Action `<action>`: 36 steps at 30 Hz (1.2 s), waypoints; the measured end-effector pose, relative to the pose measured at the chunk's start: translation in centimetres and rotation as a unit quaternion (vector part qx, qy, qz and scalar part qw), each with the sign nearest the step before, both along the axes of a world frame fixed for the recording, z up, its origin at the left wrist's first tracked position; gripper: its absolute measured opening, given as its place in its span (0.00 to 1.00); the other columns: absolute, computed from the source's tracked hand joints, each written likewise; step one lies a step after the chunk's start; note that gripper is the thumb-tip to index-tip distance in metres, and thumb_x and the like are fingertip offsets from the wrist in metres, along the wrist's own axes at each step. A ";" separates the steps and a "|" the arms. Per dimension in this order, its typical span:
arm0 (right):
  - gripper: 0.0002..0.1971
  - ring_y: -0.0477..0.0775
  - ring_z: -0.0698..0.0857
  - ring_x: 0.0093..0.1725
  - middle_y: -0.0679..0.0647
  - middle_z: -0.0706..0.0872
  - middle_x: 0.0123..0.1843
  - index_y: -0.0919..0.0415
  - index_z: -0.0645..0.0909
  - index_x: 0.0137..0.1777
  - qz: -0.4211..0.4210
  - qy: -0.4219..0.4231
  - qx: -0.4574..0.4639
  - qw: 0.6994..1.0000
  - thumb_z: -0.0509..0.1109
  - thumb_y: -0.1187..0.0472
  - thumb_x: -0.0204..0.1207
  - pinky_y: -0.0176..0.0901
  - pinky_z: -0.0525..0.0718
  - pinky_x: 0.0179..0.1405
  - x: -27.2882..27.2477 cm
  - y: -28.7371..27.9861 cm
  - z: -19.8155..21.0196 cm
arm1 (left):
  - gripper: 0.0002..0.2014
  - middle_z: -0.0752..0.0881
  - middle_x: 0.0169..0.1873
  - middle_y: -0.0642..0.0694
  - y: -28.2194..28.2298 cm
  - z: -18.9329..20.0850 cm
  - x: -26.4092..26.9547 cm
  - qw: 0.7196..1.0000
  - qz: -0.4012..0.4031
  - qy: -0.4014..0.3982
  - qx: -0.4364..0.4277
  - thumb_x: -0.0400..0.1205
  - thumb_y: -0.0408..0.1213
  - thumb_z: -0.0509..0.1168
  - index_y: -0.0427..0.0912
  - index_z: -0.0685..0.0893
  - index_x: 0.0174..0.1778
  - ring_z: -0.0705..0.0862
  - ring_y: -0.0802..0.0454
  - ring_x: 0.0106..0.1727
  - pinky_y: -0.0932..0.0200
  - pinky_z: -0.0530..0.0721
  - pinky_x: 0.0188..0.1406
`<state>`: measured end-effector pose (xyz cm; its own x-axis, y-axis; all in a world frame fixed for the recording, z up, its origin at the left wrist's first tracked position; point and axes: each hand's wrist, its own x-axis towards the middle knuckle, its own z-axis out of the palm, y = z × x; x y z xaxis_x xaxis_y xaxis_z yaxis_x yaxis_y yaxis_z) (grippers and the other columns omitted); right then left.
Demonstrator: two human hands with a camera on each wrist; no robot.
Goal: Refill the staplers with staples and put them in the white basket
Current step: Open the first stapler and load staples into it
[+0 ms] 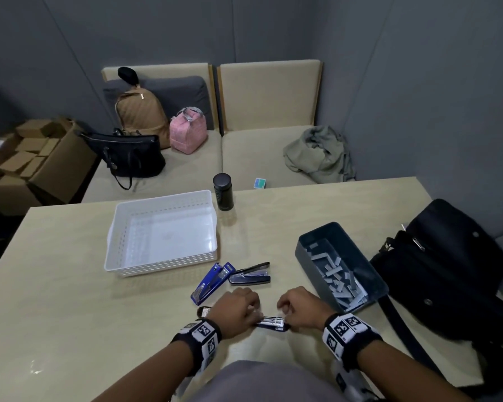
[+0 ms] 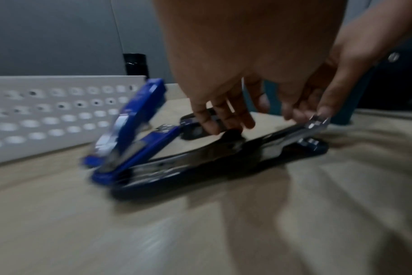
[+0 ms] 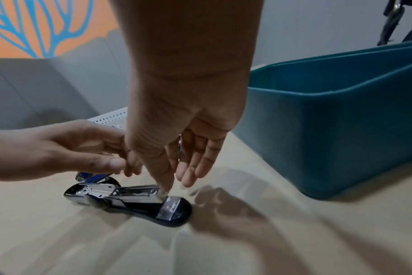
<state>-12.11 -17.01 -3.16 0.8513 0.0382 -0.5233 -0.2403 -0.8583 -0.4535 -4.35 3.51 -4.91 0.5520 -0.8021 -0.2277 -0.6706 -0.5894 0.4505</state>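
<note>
Lying opened flat on the pale wooden bench (image 1: 70, 300) near its front edge is a dark navy stapler with a chrome staple channel (image 1: 272, 322), and both hands are on it. The left hand (image 1: 235, 310) reaches over the stapler's rear half with fingers curled down; the left wrist view is blurred, so whether those fingers truly grip it or only rest on it cannot be told. The right hand (image 1: 299, 307) hangs over the front end with fingers pointing down and loosely together, the thumb tip touching the front of the metal channel just above the anvil plate, nothing pinched in it. Just beyond the hands lie a bright blue plastic stapler (image 1: 212, 282), opened, and a second dark stapler with its top arm raised (image 1: 250, 275), side by side and both outside the white perforated plastic basket (image 1: 119, 230), which sits behind them to the left. To the right stands a teal rectangular plastic bin (image 1: 305, 250) holding loose grey strips of staples (image 1: 339, 271). A black cylindrical flask (image 1: 223, 191) stands at the bench's far edge, and a black bag (image 1: 447, 265) lies at the right.
</note>
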 end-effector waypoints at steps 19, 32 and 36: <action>0.17 0.59 0.86 0.57 0.60 0.87 0.58 0.61 0.86 0.57 -0.169 -0.086 -0.026 0.982 0.60 0.72 0.76 0.49 0.84 0.59 3.2 -14.7 1.2 | 0.17 0.78 0.44 0.50 -3.8 -2.1 0.8 0.983 0.062 0.164 0.058 0.82 0.58 0.60 0.49 0.84 0.46 0.78 0.53 0.47 0.58 0.75 0.47; 0.13 0.65 0.85 0.57 0.62 0.82 0.60 0.64 0.83 0.56 0.043 -0.048 -0.260 0.963 0.64 0.73 0.75 0.54 0.84 0.54 2.1 -13.1 -1.1 | 0.13 0.80 0.44 0.51 -3.3 -3.0 0.5 0.986 0.069 0.147 0.038 0.80 0.58 0.62 0.53 0.81 0.39 0.79 0.55 0.45 0.58 0.78 0.49; 0.09 0.61 0.85 0.47 0.55 0.84 0.49 0.55 0.75 0.44 -0.075 -0.089 -0.125 0.985 0.61 0.71 0.76 0.48 0.78 0.41 2.2 -13.1 0.5 | 0.12 0.79 0.43 0.52 -3.3 -3.0 0.6 0.987 0.064 0.147 0.027 0.79 0.58 0.63 0.55 0.79 0.38 0.78 0.56 0.44 0.60 0.77 0.47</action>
